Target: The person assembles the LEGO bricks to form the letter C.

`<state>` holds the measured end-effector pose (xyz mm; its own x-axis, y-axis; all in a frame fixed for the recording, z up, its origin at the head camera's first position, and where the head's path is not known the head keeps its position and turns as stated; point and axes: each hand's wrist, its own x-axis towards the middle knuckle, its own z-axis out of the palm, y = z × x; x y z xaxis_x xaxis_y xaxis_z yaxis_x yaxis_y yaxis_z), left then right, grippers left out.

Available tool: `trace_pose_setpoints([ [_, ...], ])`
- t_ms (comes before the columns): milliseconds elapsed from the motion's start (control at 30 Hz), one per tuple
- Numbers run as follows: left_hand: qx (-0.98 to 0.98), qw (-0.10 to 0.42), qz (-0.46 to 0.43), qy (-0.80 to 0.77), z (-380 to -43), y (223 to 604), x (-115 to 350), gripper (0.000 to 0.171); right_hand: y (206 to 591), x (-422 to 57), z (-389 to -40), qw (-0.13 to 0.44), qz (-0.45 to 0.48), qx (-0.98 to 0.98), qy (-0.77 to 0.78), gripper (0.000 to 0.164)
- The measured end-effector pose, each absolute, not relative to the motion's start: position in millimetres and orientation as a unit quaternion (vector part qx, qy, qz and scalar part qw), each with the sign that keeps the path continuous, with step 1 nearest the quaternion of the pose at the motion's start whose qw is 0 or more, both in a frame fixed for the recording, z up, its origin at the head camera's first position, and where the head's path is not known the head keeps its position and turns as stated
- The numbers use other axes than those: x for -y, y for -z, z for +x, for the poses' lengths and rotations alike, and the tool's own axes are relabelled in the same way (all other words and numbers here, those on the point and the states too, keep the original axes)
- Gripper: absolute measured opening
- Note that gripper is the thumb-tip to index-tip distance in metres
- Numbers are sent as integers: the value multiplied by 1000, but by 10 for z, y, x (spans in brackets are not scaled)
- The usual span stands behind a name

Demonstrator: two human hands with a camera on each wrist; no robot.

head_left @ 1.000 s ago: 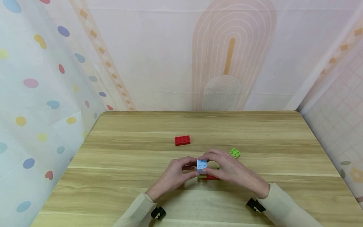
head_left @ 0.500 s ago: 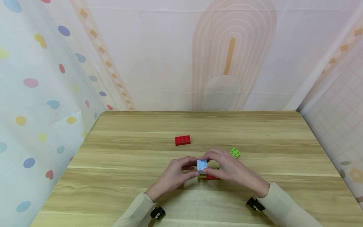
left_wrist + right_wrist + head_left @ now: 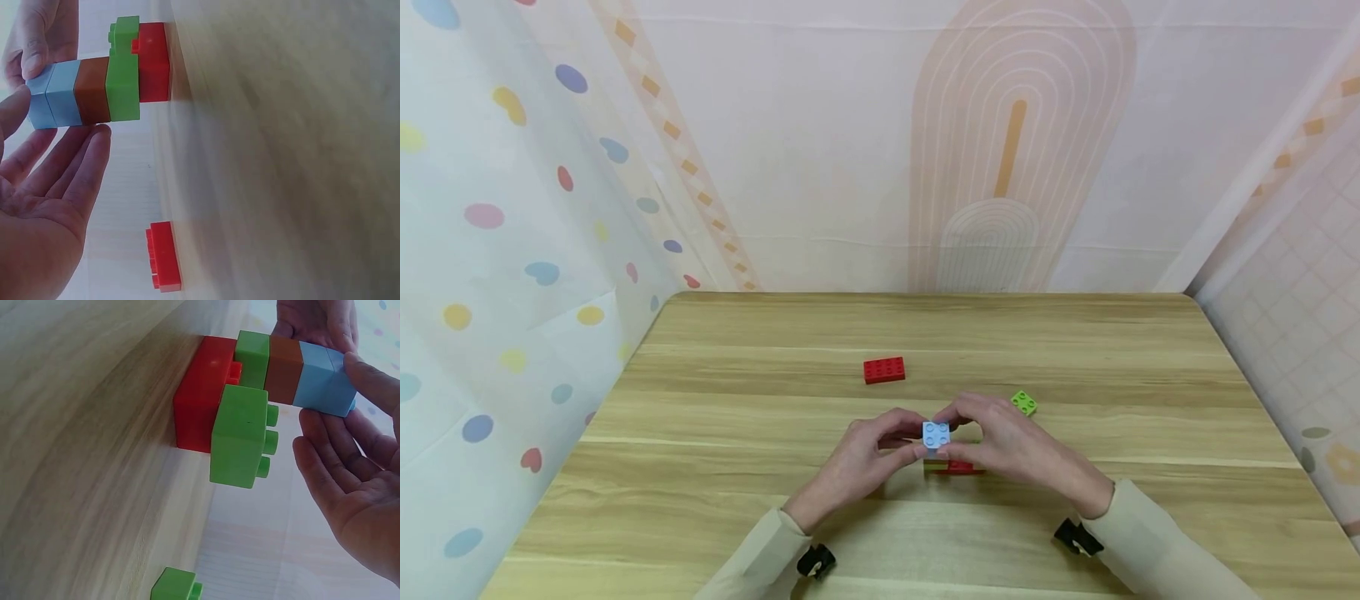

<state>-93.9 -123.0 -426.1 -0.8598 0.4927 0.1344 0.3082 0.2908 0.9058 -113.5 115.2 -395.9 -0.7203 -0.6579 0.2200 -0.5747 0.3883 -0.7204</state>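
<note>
A small tower of toy building blocks stands on the table. Its base is a red block (image 3: 201,394), topped by green blocks (image 3: 239,434), then a brown block (image 3: 92,90). Above that are two light blue blocks, one on the other. My left hand (image 3: 857,462) pinches the uppermost light blue block (image 3: 936,434) from the left, thumb in front and fingers behind. From the right, my right hand (image 3: 1015,446) grips the same block between thumb and fingers. Its studs face up between the fingertips. The hands cover part of the lower tower in the head view.
A loose red block (image 3: 883,370) lies behind the tower to the left. Just past my right hand is a loose green block (image 3: 1024,403). The wooden table (image 3: 760,333) meets patterned cloth (image 3: 820,167) at the back and sides.
The head view has shifted very slightly. Both hands stay around the top of the tower, with small finger movements; the loose blocks have not been moved.
</note>
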Motion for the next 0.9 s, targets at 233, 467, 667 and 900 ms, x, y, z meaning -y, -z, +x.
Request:
trace_pose_setpoints([
  [233,-807,96,250,-526,-961,4227,1243,24,3964,-1151,-1140,48,-365,-836,407,28],
  [467,-808,111,245,-524,-969,4182,1246,23,3979,-1144,-1151,47,-371,-833,409,28],
  [667,-812,120,233,-522,-973,4167,1243,21,3993,-1136,-1162,50,-368,-835,406,28],
  [900,-812,123,231,-522,-969,4166,1241,21,3993,-1136,-1152,41,-366,-838,403,28],
])
